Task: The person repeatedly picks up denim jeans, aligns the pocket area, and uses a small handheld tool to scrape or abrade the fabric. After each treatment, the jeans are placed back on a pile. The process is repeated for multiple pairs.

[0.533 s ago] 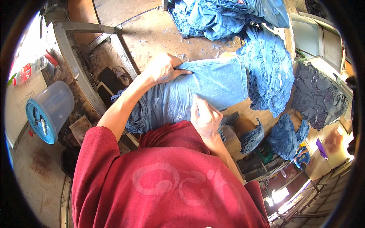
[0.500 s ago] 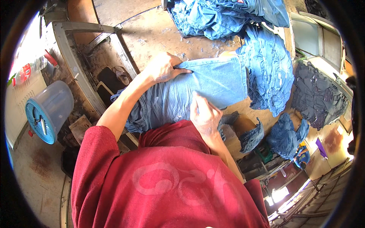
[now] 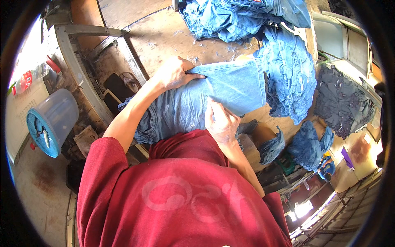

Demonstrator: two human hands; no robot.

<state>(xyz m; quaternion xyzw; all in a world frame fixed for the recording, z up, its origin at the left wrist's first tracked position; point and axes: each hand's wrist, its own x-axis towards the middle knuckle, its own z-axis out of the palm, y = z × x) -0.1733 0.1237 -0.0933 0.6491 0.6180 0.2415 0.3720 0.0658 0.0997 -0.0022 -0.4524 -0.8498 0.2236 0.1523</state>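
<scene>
A pair of light-blue denim jeans point(image 3: 236, 88) lies across my lap, with a flat leg end pointing right and a darker, bunched part point(image 3: 154, 121) at the left. My left hand point(image 3: 175, 73) is closed on the far edge of the denim, thumb on top and fingers mostly out of sight. On the near side, my right hand point(image 3: 222, 121) is closed, its thumb and forefinger pinching at the cloth. Whether a small thing is also in that pinch is hidden. Creases run across the fabric between the two hands.
Piles of blue denim lie at the far side point(image 3: 242, 20) and to the right point(image 3: 288, 78). Dark garments point(image 3: 343, 101) are heaped farther right. A clear bucket with a blue rim point(image 3: 57, 119) stands left, near a wooden frame point(image 3: 92, 30). Lint dots the board ahead.
The whole view has shifted very slightly. Both hands keep their hold on the jeans, and the cloth has hardly moved.
</scene>
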